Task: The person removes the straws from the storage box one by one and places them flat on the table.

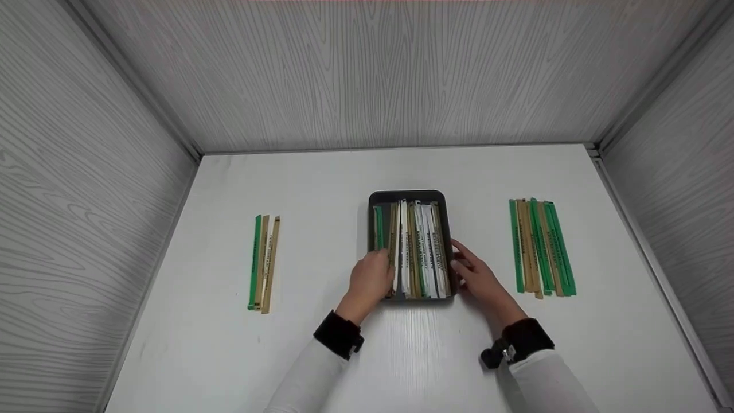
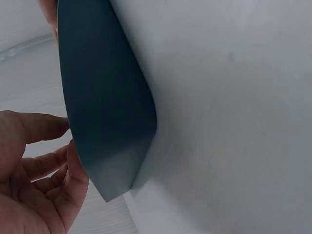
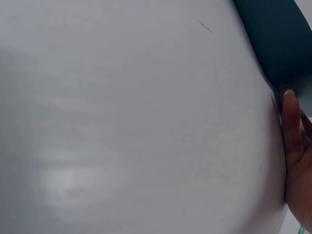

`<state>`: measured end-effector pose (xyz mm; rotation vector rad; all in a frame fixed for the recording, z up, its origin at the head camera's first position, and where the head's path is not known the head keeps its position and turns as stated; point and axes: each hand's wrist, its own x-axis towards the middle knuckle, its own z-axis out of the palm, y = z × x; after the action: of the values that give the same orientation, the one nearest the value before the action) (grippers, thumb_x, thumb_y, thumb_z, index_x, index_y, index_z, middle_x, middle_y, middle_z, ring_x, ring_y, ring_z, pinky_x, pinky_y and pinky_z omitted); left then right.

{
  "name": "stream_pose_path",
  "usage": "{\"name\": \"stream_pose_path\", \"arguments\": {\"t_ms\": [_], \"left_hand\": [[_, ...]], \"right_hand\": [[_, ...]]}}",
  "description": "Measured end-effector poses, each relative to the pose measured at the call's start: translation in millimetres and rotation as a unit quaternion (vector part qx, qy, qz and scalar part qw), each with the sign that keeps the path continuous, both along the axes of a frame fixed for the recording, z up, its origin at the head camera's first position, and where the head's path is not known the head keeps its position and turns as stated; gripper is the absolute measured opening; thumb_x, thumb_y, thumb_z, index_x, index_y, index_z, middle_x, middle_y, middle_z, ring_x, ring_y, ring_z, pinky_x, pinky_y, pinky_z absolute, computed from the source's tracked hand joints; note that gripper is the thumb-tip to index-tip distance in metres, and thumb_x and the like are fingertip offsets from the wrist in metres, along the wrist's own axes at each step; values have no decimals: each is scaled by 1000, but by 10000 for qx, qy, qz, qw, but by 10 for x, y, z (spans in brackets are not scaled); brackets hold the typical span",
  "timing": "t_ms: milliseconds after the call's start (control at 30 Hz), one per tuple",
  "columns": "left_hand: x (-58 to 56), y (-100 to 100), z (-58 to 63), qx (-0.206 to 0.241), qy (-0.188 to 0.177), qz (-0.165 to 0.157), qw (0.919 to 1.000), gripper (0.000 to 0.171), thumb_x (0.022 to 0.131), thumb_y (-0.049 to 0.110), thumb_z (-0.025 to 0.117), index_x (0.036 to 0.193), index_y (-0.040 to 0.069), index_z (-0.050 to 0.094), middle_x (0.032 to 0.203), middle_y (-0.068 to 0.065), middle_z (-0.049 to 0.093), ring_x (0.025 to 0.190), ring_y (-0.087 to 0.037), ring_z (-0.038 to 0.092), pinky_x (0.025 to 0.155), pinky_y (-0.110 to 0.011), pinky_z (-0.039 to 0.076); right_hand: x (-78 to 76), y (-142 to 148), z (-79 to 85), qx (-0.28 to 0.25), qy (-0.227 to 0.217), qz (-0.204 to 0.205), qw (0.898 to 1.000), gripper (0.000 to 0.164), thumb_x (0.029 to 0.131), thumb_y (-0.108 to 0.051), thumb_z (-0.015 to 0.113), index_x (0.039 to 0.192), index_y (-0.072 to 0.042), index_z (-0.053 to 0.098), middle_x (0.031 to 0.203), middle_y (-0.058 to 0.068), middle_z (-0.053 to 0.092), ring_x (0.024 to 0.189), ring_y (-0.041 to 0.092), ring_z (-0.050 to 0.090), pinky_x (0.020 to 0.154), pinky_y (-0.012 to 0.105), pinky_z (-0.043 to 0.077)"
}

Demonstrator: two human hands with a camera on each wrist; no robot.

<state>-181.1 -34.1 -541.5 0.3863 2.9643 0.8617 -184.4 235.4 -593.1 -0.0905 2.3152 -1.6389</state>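
A dark tray (image 1: pixel 408 193) in the middle of the table holds a row of long, slim printed packets (image 1: pixel 421 246) in white, brown and green. My left hand (image 1: pixel 371 278) reaches over the tray's left wall with bent fingers, right on a green packet (image 1: pixel 378 223) along that side. The left wrist view shows thumb and fingers close together at the rim, their tips hidden by the tray wall (image 2: pixel 105 87); I cannot tell whether they pinch a packet. Against the tray's right side rests my right hand (image 1: pixel 481 281), its thumb (image 3: pixel 291 114) extended along the lower corner.
On the left of the table lie several green, brown and white packets (image 1: pixel 265 264) side by side. A larger group of green and brown packets (image 1: pixel 542 246) lies on the right. Grey wood-grain panels (image 1: pixel 367 74) stand around the white table (image 1: pixel 321 178) at the back and sides.
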Motion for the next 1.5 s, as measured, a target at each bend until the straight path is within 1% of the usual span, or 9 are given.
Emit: {"name": "stream_pose_path", "arguments": {"t_ms": [67, 167, 367, 533, 767, 1033, 1333, 1400, 1500], "left_hand": [[-24, 67, -23, 15, -113, -82, 9999, 5, 90, 5, 65, 90, 0, 65, 77, -11, 64, 62, -21, 62, 50, -31, 50], [-59, 144, -71, -98, -345, -71, 9993, 6, 90, 2, 63, 84, 0, 64, 71, -11, 63, 57, -19, 61, 46, -28, 47], [-95, 228, -142, -263, -985, 116, 9947, 24, 92, -2, 55, 70, 4, 64, 66, -9, 62, 52, -16, 56, 42, -28, 45], [-105, 251, -146, -390, -1149, 139, 9925, 29, 92, -4, 54, 65, 6, 61, 66, -9, 61, 52, -15, 55, 42, -28, 45], [-93, 243, -89, -500, -1056, 235, 9929, 27, 92, -3, 54, 67, 5, 63, 67, -10, 63, 52, -16, 56, 42, -30, 45], [-59, 172, 12, -342, -800, 181, 9960, 31, 90, 4, 54, 59, 11, 53, 57, -4, 55, 48, -16, 52, 41, -30, 43], [12, -22, 157, 79, -482, 337, 9982, 22, 88, 5, 57, 68, 12, 49, 55, 2, 47, 45, -13, 46, 40, -28, 38], [29, -92, 204, 207, -448, 448, 9978, 22, 87, 4, 57, 68, 12, 47, 56, 2, 45, 46, -12, 43, 41, -27, 36], [45, -221, 275, 393, -409, 654, 9962, 22, 85, 1, 56, 69, 12, 47, 58, 1, 46, 48, -12, 41, 42, -27, 35]], "right_hand": [[-2, -2, -10, -54, -14, -6, 10000, 55, 105, -27, 47, 157, -26, 27, 140, 21, 45, 93, 29, 58, 68, 39, 53], [0, -8, -14, -20, -43, -85, 10000, 55, 105, -28, 49, 156, -28, 28, 138, 18, 48, 92, 28, 58, 67, 39, 53], [7, -8, -1, 33, -50, -33, 10000, 57, 105, -28, 48, 157, -27, 25, 140, 21, 46, 93, 28, 58, 70, 38, 52], [4, -1, 15, 1, -12, -25, 10000, 56, 105, -28, 47, 157, -26, 26, 140, 22, 46, 93, 29, 57, 69, 38, 52], [3, 2, 13, -44, -1, -17, 10000, 54, 105, -28, 47, 156, -28, 28, 138, 18, 47, 92, 27, 58, 68, 37, 53], [-1, 7, -3, -76, 38, -3, 10000, 55, 105, -25, 47, 157, -24, 26, 139, 20, 45, 89, 26, 57, 64, 36, 53], [-9, 3, -18, 12, -24, -8, 10000, 57, 105, -28, 48, 157, -24, 26, 140, 21, 45, 91, 26, 58, 66, 36, 52], [-6, -1, 0, -48, -94, 5, 9999, 57, 105, -27, 47, 157, -23, 25, 141, 22, 44, 92, 28, 57, 68, 37, 51], [35, -24, 163, -81, -120, 74, 9999, 56, 106, -22, 46, 157, -16, 24, 141, 25, 42, 93, 30, 57, 69, 37, 50]]}}
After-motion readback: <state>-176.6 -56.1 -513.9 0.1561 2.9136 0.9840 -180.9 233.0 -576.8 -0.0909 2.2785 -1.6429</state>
